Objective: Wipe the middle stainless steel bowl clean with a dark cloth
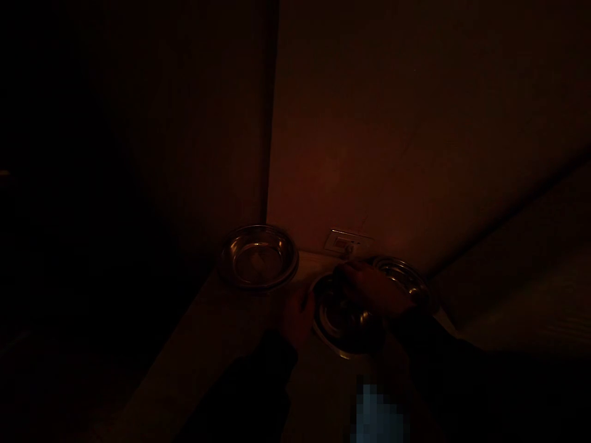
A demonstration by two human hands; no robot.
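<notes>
The scene is very dark. A shiny round metal bowl (332,320) sits on the wooden surface in front of me. My left hand (298,315) is at its left rim, fingers curled against the edge. Across the bowl's far right side reaches my right hand (372,288), its fingers bent down near the back rim. Shadow hides those fingertips and whatever they may hold. Behind my right wrist, a second metal dish (401,271) is partly covered. Farther left, another wide metal bowl (259,264) stands apart from both hands.
A light wooden surface (203,344) runs into a corner between pale walls (351,135). Low on the wall is an outlet plate (344,241) with something plugged in. A pixelated bluish patch (378,415) covers the bottom. Deep shadow fills the left.
</notes>
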